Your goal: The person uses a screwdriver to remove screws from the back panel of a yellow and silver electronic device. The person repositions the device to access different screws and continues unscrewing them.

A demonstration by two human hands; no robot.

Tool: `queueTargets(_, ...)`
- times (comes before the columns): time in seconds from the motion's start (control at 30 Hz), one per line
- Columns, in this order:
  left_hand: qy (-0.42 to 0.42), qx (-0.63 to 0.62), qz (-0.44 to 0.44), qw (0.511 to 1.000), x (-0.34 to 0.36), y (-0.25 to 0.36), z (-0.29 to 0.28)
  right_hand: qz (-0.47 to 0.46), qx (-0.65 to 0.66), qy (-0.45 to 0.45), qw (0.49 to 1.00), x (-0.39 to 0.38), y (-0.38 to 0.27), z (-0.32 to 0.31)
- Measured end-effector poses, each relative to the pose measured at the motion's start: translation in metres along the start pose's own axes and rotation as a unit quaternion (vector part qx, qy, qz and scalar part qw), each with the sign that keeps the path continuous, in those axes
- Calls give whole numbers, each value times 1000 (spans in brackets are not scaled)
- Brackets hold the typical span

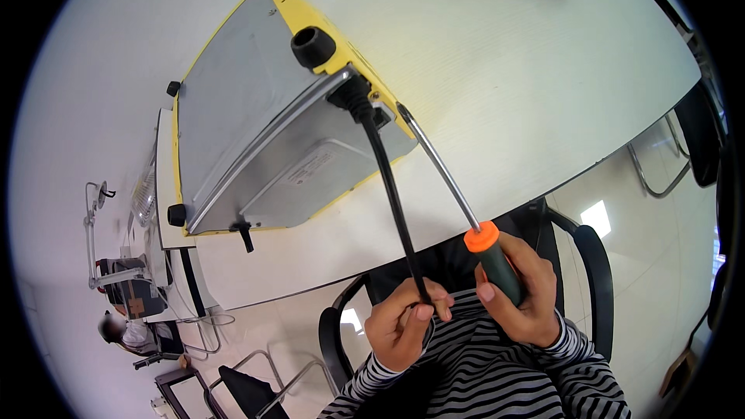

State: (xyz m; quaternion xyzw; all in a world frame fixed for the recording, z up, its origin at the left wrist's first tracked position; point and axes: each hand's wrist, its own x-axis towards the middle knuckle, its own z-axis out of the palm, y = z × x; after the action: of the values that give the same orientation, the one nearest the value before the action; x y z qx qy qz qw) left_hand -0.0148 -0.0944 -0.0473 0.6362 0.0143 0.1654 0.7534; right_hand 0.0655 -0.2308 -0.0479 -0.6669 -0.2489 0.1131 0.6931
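Head view: left hand [401,324] grips the black cord [388,186], right hand [524,295] grips the screwdriver [466,221].

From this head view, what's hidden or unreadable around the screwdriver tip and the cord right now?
- Screwdriver tip: too small to tell whether it sits in a screw on the yellow appliance.
- Black cord lower end: hidden inside the left hand.
- Screwdriver handle: mostly covered by the right hand.
- Appliance label: too blurred.
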Motion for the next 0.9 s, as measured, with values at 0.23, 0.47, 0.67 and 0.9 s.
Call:
queueTargets(0.23,-12,-12,26,1000,-16,-5,-9,-2,23,-26,999,-4,3,3)
queueTargets(0.47,-9,-28,12,999,-16,-3,-9,-13,28,-46,998,-5,4,10)
queueTargets(0.67,-7,-24,12,1000,-17,-4,-10,12,67,-39,997,-7,4,12)
queueTargets(0.9,-5,-22,5,1000,-17,-4,-11,21,77,-52,995,-8,5,13)
